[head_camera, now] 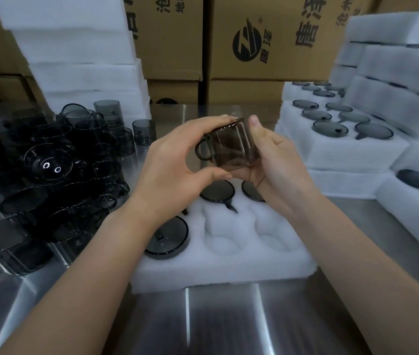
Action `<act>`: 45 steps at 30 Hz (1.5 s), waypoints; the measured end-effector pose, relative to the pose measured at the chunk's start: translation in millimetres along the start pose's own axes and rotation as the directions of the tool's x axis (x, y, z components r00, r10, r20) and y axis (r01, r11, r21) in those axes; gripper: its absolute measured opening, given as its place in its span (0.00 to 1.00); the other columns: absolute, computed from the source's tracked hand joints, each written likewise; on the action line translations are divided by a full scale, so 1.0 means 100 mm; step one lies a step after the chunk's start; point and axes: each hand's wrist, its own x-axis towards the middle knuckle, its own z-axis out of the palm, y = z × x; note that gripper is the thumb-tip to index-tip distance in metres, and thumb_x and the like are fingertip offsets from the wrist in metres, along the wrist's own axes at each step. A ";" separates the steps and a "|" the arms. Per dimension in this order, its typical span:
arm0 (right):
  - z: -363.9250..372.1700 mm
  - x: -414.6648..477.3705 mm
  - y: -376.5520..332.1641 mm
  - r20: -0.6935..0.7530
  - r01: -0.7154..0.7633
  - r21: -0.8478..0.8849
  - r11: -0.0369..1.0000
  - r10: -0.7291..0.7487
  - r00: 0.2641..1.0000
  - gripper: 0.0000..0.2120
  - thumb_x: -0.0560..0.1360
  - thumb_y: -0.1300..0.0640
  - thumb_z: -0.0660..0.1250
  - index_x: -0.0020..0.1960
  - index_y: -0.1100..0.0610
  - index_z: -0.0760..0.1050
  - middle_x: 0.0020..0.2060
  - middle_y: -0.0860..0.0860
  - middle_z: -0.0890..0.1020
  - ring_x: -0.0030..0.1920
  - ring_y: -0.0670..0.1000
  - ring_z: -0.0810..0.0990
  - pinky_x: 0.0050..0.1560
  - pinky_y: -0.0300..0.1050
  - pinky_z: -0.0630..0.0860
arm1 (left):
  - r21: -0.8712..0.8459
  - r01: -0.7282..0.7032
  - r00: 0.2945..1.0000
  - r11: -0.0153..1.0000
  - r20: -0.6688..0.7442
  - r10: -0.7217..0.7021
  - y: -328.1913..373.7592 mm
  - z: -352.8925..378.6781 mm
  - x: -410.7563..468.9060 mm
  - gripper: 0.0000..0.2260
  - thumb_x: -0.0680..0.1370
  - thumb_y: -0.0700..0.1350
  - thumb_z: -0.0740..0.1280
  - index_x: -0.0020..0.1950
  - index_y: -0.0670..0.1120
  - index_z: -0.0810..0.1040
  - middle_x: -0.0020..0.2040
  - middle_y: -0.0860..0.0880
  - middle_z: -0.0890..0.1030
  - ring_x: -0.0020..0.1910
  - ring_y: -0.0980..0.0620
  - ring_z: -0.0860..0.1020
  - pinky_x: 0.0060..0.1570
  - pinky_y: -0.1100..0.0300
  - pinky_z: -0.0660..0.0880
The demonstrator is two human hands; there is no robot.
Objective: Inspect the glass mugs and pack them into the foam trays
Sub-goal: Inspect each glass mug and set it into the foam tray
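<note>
Two hands grip one smoky glass mug (231,147), tipped sideways above the far edge of the foam tray (229,263): the left hand (177,162) curls round it from 9 o'clock, by the handle, and the right hand (277,160) cups it from 3 o'clock. Loose mugs (49,175) crowd the steel table (229,324) at 9 o'clock of that tray.

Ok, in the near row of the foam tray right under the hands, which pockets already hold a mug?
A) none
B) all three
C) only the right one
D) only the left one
D: a packed mug sits in the near-left pocket of the foam tray, the middle and right pockets show bare foam, and the left hand and right hand hold the held mug above.
</note>
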 end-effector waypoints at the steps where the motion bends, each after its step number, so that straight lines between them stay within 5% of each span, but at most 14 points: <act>1: 0.00 0.01 0.00 0.043 -0.031 0.064 0.997 0.029 0.999 0.20 0.82 0.48 0.59 0.55 0.63 0.80 0.50 0.63 0.84 0.50 0.59 0.85 0.42 0.47 0.82 | -0.018 -0.004 1.000 1.000 -0.001 0.004 -0.01 0.00 0.00 0.29 0.68 0.39 0.76 0.67 0.49 0.72 0.66 0.51 0.76 0.68 0.54 0.73 0.69 0.51 0.70; 5: -0.01 0.05 0.01 0.345 -0.260 0.269 0.927 0.159 0.925 0.26 0.78 0.42 0.62 0.67 0.59 0.73 0.61 0.58 0.80 0.61 0.57 0.79 0.55 0.51 0.79 | -0.111 0.004 1.000 0.994 0.027 -0.001 -0.04 0.02 -0.01 0.29 0.69 0.32 0.76 0.66 0.46 0.70 0.69 0.49 0.74 0.71 0.54 0.70 0.69 0.58 0.68; 8: -0.03 0.05 0.00 0.428 -0.331 0.238 0.913 0.207 0.879 0.29 0.75 0.41 0.67 0.70 0.57 0.70 0.61 0.61 0.79 0.62 0.64 0.78 0.57 0.55 0.78 | -0.112 0.000 0.999 0.994 0.048 0.006 -0.04 0.03 -0.02 0.34 0.68 0.31 0.75 0.69 0.48 0.65 0.69 0.49 0.73 0.71 0.56 0.69 0.64 0.69 0.68; 12: -0.04 0.03 0.02 0.262 -0.208 0.140 0.968 0.167 0.951 0.21 0.74 0.54 0.70 0.65 0.58 0.73 0.55 0.59 0.81 0.53 0.58 0.83 0.45 0.50 0.81 | 0.004 0.047 0.992 0.999 0.121 -0.047 -0.02 0.07 0.00 0.43 0.67 0.46 0.78 0.77 0.50 0.58 0.72 0.55 0.69 0.72 0.61 0.66 0.69 0.69 0.63; 17: -0.01 0.01 0.02 0.225 -0.075 0.112 0.991 0.048 0.973 0.21 0.72 0.63 0.70 0.63 0.56 0.70 0.49 0.56 0.82 0.46 0.56 0.85 0.38 0.49 0.81 | 0.122 0.122 0.990 0.985 0.058 -0.130 0.01 0.11 0.00 0.40 0.69 0.53 0.74 0.78 0.50 0.61 0.73 0.54 0.71 0.68 0.62 0.68 0.63 0.78 0.62; 28: -0.01 0.01 0.00 0.263 -0.035 0.183 0.982 -0.015 0.965 0.16 0.75 0.58 0.67 0.62 0.58 0.73 0.50 0.57 0.80 0.49 0.57 0.83 0.42 0.60 0.82 | 0.131 -0.036 0.999 0.991 0.043 0.031 0.00 0.09 -0.02 0.37 0.70 0.41 0.76 0.75 0.43 0.64 0.74 0.46 0.70 0.73 0.54 0.67 0.71 0.64 0.64; 34: -0.04 0.04 0.02 0.190 -0.074 0.204 0.976 0.034 0.981 0.10 0.75 0.56 0.67 0.54 0.58 0.77 0.47 0.58 0.81 0.47 0.60 0.83 0.41 0.64 0.81 | 0.116 -0.070 0.989 0.991 0.139 0.053 -0.03 0.08 -0.01 0.38 0.70 0.39 0.77 0.76 0.40 0.63 0.76 0.46 0.64 0.77 0.53 0.59 0.74 0.63 0.58; 38: -0.04 0.05 0.02 0.159 -0.084 0.196 0.977 0.053 0.986 0.15 0.77 0.52 0.65 0.60 0.58 0.77 0.52 0.59 0.82 0.52 0.60 0.83 0.42 0.60 0.81 | 0.118 -0.033 0.990 0.992 0.140 0.017 -0.03 0.08 -0.01 0.42 0.67 0.40 0.79 0.76 0.42 0.62 0.75 0.47 0.65 0.75 0.55 0.61 0.72 0.67 0.60; 42: -0.04 0.05 0.01 0.196 -0.109 0.163 0.981 0.076 0.978 0.24 0.80 0.45 0.61 0.71 0.55 0.70 0.62 0.57 0.80 0.64 0.59 0.79 0.54 0.60 0.79 | 0.022 0.087 0.994 0.996 0.068 -0.089 -0.04 0.05 -0.01 0.43 0.68 0.46 0.78 0.78 0.50 0.60 0.68 0.62 0.69 0.70 0.64 0.68 0.67 0.72 0.63; 45: -0.01 0.02 0.02 0.217 -0.087 0.086 0.993 0.066 0.974 0.23 0.79 0.51 0.65 0.70 0.60 0.71 0.63 0.61 0.79 0.63 0.59 0.79 0.58 0.53 0.78 | -0.074 0.171 0.985 0.982 0.023 -0.170 -0.06 0.04 -0.01 0.40 0.69 0.49 0.75 0.76 0.56 0.58 0.63 0.74 0.67 0.68 0.69 0.67 0.69 0.68 0.64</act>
